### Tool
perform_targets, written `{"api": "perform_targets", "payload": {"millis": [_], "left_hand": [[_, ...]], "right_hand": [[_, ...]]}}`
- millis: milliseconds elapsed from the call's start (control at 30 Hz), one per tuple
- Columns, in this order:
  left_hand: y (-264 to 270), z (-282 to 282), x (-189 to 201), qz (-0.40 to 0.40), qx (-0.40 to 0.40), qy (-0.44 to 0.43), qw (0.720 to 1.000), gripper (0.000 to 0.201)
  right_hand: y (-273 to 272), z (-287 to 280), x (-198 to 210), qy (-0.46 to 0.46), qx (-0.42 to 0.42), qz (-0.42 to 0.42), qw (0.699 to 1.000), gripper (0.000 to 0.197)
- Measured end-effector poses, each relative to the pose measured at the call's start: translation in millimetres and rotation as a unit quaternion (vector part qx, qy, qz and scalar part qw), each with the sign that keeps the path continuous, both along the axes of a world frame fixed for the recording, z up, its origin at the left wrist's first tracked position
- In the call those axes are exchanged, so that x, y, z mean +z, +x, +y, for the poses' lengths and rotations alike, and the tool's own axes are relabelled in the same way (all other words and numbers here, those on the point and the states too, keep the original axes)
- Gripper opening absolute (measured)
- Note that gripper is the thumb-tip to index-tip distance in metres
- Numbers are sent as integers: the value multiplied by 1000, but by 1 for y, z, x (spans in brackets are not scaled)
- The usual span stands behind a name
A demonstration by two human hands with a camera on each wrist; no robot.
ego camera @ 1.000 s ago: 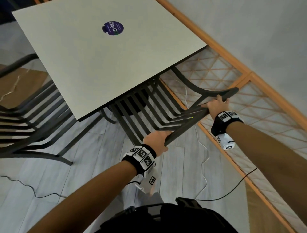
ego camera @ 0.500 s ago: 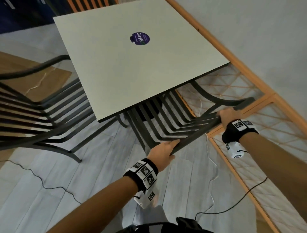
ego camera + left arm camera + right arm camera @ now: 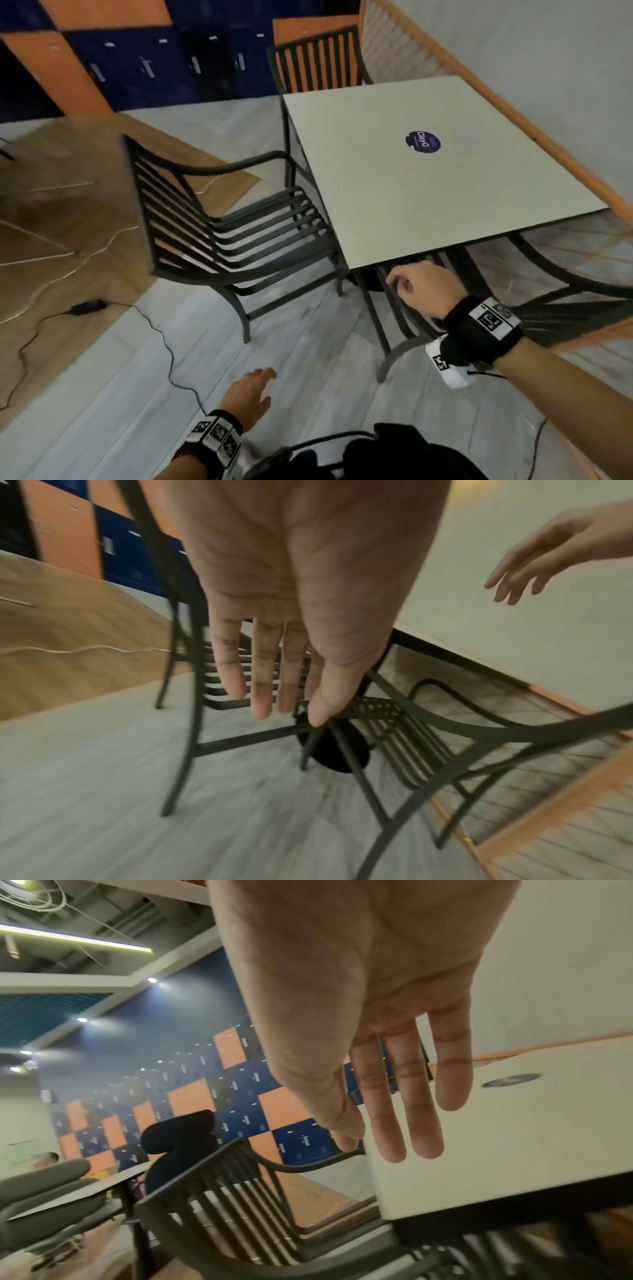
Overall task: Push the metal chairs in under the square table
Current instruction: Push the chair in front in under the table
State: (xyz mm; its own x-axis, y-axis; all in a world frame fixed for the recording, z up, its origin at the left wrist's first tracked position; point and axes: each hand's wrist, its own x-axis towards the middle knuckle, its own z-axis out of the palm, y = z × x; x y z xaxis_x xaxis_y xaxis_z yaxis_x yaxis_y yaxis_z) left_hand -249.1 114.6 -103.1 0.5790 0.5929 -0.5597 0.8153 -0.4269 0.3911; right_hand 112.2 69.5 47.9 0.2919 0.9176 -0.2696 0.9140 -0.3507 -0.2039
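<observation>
So the square off-white table top with the purple round sticker [image 3: 445, 171] sits around 1 o'clock in the head view, and there are three dark slatted metal chairs around that surface. The near chair at 4 o'clock [image 3: 513, 301] is tucked well under the surface's near edge, only its back and curved arm poking out. The left-hand dark metal armchair at 10 o'clock [image 3: 219, 219] is only partly in, its seat front reaching under the surface's left edge while the back and arms stand clear on the floor. A third slatted chair at 12 o'clock [image 3: 318, 61] stands at the far side, only its back showing. The left hand [image 3: 251, 399] hangs low at 6 o'clock over the pale plank floor [image 3: 102, 394], grip spread with fingers straight, touching nothing. The right hand [image 3: 421, 284] floats just in front of the surface's near corner, fingers relaxed and holding nothing, wrist view shows them straight and apart. A thin black cable [image 3: 164, 346] snakes across the floor at 8 o'clock.
</observation>
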Motion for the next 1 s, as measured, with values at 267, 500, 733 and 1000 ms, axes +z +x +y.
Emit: {"api": "perform_targets", "payload": {"millis": [267,500,733,1000], "left_hand": [[-221,54,-8,73,166,-34,983,25],[-315,126,1,89,206,-56,973,26],[-298,347,42,-8,164,91,982,27],[-206,548,102,-46,-25,202,978,53]], "right_hand": [[-223,178,-10,17,115,115,987,34],[-339,312,-30,-14,132,198,971,63],[-359,390,-64,-75,77,225,968,84],[-355,394,-79,-114,108,165,974,102]]}}
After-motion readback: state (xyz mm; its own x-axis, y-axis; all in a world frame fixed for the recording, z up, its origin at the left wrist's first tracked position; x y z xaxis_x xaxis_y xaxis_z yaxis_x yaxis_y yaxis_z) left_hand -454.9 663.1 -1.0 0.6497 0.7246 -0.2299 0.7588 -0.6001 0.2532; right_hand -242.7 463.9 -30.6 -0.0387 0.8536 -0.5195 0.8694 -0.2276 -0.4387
